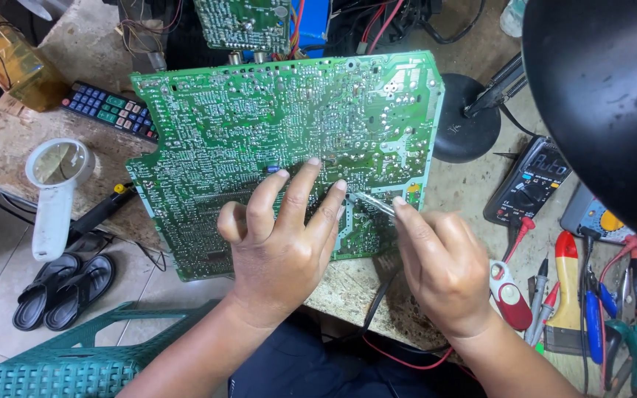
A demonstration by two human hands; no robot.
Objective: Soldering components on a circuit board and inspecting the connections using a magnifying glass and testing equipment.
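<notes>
Circuit board (pixel 282 140), large, green, solder side up, lying across the centre of the frame on a worn workbench (pixel 9 140); its lower left corner overhangs the bench edge.

Left hand (pixel 278 247): resting flat on the lower middle of the board, fingers spread and pressing down, holding nothing.

Right hand (pixel 444 269): just right of the left hand, fingers pinched narrow around a slim metal-tipped tool (pixel 370 203), probably tweezers or a probe; the tip touches the board beside the left fingertips.

Progress, as judged: work at one spot of the solder side is under way. No part can be seen lifted off the board, and nothing shows whether the spot is finished; the board stays out of any housing.

Surroundings:
- Magnifying glass (pixel 57 191), white handle, left of the frame on the bench edge.
- Remote control (pixel 112 110), dark with coloured keys, upper left, partly under the board.
- Second, smaller circuit board (pixel 241 22), top centre.
- Lamp shade (pixel 606 103), black, filling the upper right; its round base (pixel 466 118) stands just right of the board.
- Multimeter (pixel 528 184), right, with red and black probes (pixel 543 302) below it.
- Screwdrivers and pliers (pixel 599 317), lower right.
- Sandals (pixel 64 287) and green plastic stool (pixel 75 354) on the tiled floor, lower left.
</notes>
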